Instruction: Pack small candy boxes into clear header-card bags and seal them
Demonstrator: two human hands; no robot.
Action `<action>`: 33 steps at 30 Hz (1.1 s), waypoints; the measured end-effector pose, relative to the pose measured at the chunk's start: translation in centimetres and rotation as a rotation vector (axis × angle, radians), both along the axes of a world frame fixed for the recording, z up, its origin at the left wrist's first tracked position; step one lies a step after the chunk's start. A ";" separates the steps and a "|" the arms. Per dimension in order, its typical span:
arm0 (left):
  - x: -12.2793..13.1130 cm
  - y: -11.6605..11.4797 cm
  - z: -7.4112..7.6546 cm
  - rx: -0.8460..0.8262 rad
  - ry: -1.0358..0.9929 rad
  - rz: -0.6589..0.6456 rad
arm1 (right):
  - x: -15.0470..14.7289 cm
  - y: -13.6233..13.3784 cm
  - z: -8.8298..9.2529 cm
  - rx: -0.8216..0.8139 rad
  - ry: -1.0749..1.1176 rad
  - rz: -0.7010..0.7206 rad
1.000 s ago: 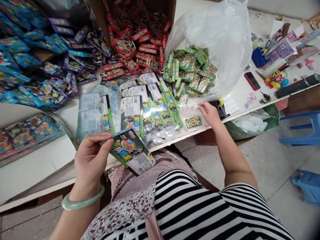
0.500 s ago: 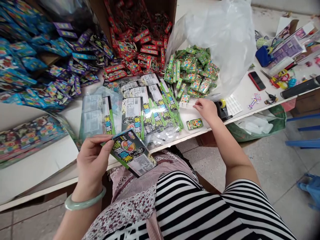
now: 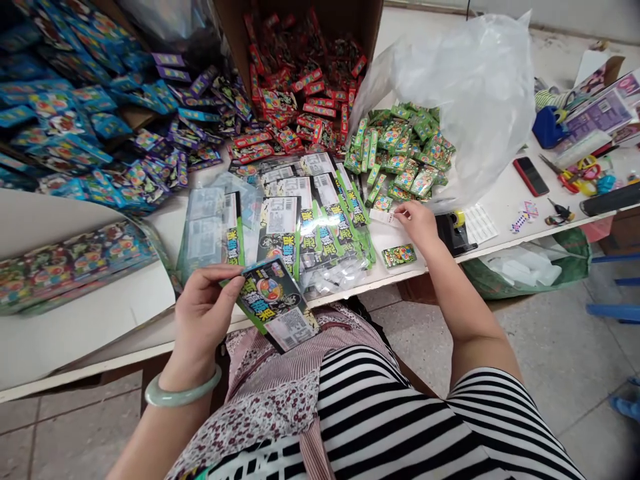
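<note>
My left hand [image 3: 205,313] is closed on a black and green printed packet [image 3: 277,303], held over my lap at the table's front edge. My right hand [image 3: 417,220] rests on the white table [image 3: 75,320], its fingertips pinching a small clear strip [image 3: 383,217] beside a black tape dispenser [image 3: 453,230]. One small green candy box [image 3: 399,255] lies on the table just below that hand. Several flat black and green packets [image 3: 300,220] are spread between my hands.
A heap of green boxes [image 3: 400,150] spills from a clear plastic bag [image 3: 470,93]. Red boxes [image 3: 305,87] fill a cardboard carton; purple and blue boxes [image 3: 100,127] pile at the left. A phone [image 3: 530,176] and scissors [image 3: 575,175] lie at the right.
My right hand has shifted a little toward the green heap and pulled the clear strip out. The left hand keeps the packet still. The camera has tilted slightly.
</note>
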State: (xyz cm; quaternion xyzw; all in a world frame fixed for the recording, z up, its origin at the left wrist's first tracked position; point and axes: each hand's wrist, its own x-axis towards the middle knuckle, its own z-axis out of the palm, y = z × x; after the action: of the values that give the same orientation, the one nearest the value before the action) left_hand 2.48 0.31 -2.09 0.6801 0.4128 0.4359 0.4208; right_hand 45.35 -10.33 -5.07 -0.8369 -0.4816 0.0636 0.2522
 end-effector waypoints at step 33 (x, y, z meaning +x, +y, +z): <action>-0.7 -0.1 -0.8 -0.047 -0.026 -0.063 | -0.4 0.2 -1.5 0.076 0.076 -0.093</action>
State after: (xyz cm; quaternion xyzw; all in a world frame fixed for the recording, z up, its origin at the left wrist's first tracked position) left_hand 1.80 0.24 -2.87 0.6770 0.3957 0.4212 0.4557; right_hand 45.00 -10.09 -6.57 -0.8452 -0.4343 0.0654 0.3044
